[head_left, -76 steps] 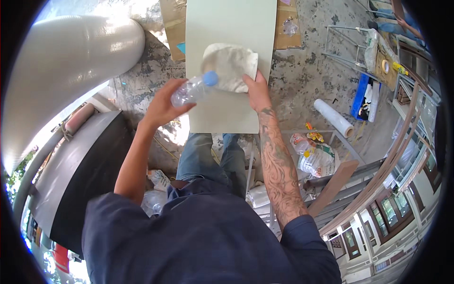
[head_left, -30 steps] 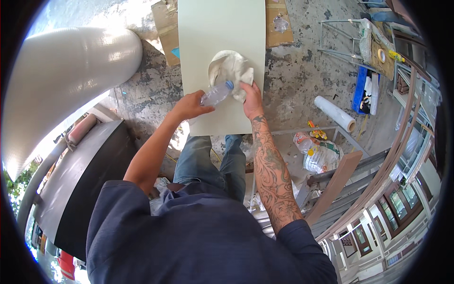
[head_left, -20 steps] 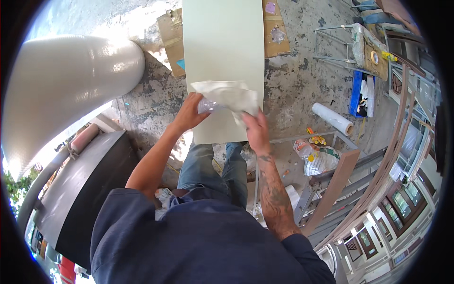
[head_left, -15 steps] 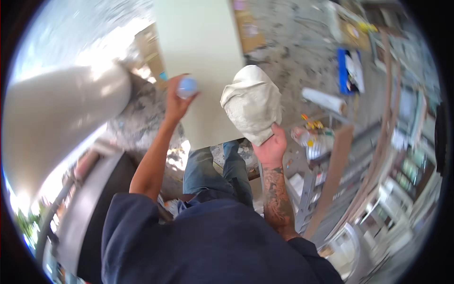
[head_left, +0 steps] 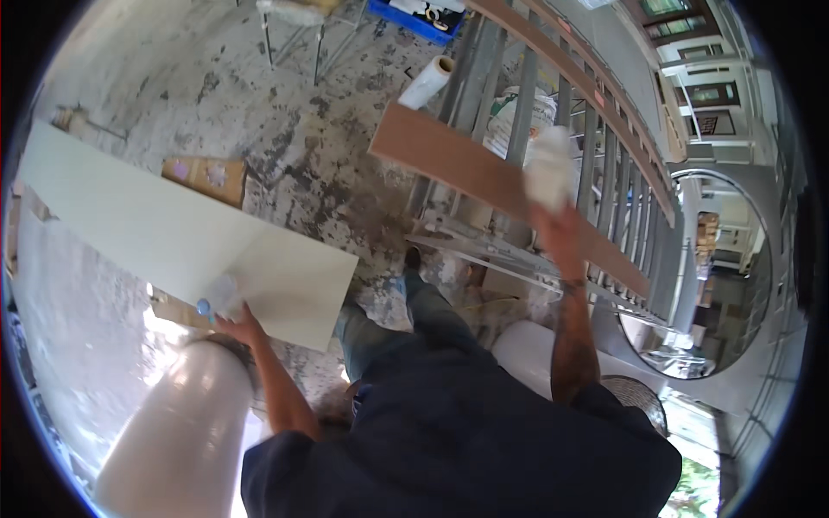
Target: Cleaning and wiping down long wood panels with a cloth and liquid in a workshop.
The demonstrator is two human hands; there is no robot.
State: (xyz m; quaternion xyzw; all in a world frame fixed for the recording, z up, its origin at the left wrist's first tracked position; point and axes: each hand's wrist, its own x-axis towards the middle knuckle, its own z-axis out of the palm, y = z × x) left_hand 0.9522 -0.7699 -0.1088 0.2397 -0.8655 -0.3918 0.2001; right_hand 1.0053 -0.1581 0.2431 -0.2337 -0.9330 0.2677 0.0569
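A clear plastic bottle (head_left: 226, 292) with a blue cap is in my left hand (head_left: 243, 326), over the near part of a long pale panel (head_left: 194, 242). My left fingers are partly hidden at the bottle, and I cannot tell whether it touches the panel. Out to the right, my right hand (head_left: 557, 231) grips a bundled off-white cloth (head_left: 550, 168), both smeared by motion. Behind and below that hand lies a brown board (head_left: 458, 160) along a grey metal slatted rack (head_left: 509, 86).
A white roll (head_left: 427, 83) and a blue crate (head_left: 419, 19) lie beyond the rack's left end. Cardboard (head_left: 205, 180) lies beside the panel. A large white cylinder (head_left: 177, 423) is near my left arm; a round mirror (head_left: 698, 272) stands at right. The floor (head_left: 294, 147) is stained.
The view has swung to the right, so the panel now lies at left. My right hand has carried the cloth from above the panel to the rack; the bottle stays by my left hand.
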